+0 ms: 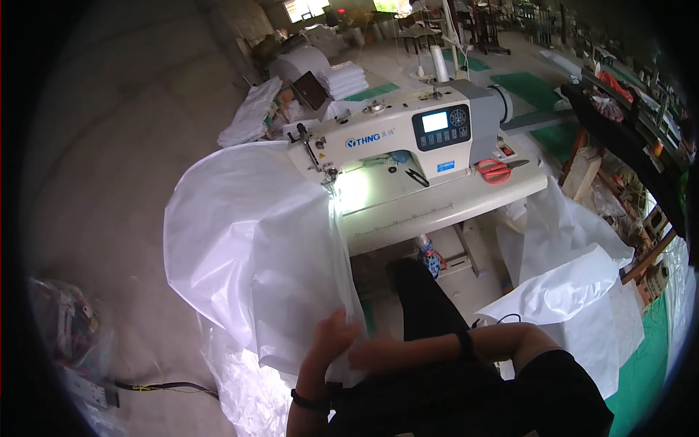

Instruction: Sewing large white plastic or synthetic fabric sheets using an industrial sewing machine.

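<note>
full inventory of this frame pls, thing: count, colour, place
sewing machine: 1, cream and grey, on the table
table: 1, cream, centre
scissors: 1, red handles, table right end
plastic sheet: 1, white translucent, from the needle down to the hands
second sheet: 1, white, floor at right
folded stack: 1, white, behind the machine
thread cone: 1, white, behind the machine
left hand: gripping the sheet's edge
right hand: on the same edge

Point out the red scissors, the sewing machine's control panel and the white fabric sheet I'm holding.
red scissors (495, 171): head view, on the handle loops.
control panel (441, 126): head view, on the dark panel below its lit screen.
white fabric sheet (247, 240): head view, on the broad middle draped off the table.
</note>
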Demonstrator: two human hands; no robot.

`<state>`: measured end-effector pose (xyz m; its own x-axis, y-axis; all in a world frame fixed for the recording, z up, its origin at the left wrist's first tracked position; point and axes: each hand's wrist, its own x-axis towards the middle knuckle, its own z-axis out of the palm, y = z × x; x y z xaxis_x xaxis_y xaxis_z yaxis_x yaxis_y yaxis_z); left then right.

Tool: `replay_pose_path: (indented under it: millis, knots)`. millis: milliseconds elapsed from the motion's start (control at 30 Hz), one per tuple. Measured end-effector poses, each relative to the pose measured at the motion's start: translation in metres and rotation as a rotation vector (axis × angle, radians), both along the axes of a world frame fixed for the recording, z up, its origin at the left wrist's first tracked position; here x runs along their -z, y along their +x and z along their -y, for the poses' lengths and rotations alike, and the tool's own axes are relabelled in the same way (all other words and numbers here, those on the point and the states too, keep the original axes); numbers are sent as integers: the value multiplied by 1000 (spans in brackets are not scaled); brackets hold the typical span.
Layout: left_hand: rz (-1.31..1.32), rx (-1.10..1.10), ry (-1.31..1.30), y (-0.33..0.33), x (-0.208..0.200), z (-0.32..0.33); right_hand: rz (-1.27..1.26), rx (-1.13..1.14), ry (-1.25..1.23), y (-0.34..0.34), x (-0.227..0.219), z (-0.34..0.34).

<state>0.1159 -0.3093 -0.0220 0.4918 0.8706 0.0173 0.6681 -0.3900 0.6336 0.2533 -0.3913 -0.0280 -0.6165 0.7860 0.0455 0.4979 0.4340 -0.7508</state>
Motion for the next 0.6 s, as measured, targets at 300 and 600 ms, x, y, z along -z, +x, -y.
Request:
replay_pose_path:
  millis: [300, 600]
  knots:
    - [-52, 35, 283, -11, 18, 31, -84, 479, -316, 32, 25, -11]
    - [-459, 320, 466, -22, 38, 16, -558, 245, -666, 2, 91, -17]
